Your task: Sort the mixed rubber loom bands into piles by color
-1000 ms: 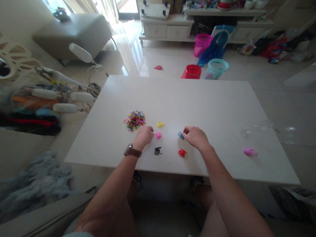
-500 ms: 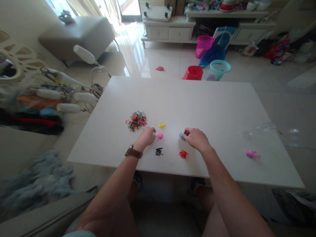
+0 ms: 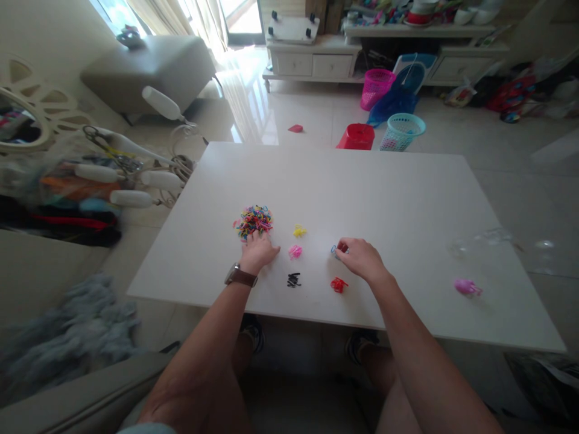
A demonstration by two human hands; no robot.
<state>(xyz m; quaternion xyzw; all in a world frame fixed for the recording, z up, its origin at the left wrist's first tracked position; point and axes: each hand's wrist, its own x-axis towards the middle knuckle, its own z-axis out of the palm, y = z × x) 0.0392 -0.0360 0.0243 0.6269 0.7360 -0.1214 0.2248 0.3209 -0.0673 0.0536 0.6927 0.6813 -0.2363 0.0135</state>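
Observation:
A mixed pile of small coloured elastic bands [image 3: 256, 218] lies on the white table [image 3: 384, 193]. My left hand [image 3: 257, 251] reaches to the pile's near edge, fingers spread and the thumb out to the right. At the small blue bands [image 3: 333, 251], my right hand [image 3: 359, 256] has its fingertips pinched together, partly covering them. Between the hands lie yellow bands [image 3: 299, 231], pink bands [image 3: 295, 251] and black bands [image 3: 294, 280] in small heaps. A red heap of bands [image 3: 338, 285] sits just below my right hand.
A pink-purple object [image 3: 467, 287] lies on the table's right side. Beyond the far edge stand a red stool or bin [image 3: 357, 136] and a light-blue basket [image 3: 402, 131]. Lamp arms with white shades [image 3: 160, 103] stand close to the left edge.
My left hand has moved left from beside the pink bands to the mixed pile, and its fingers have spread. My right hand stays at the blue bands.

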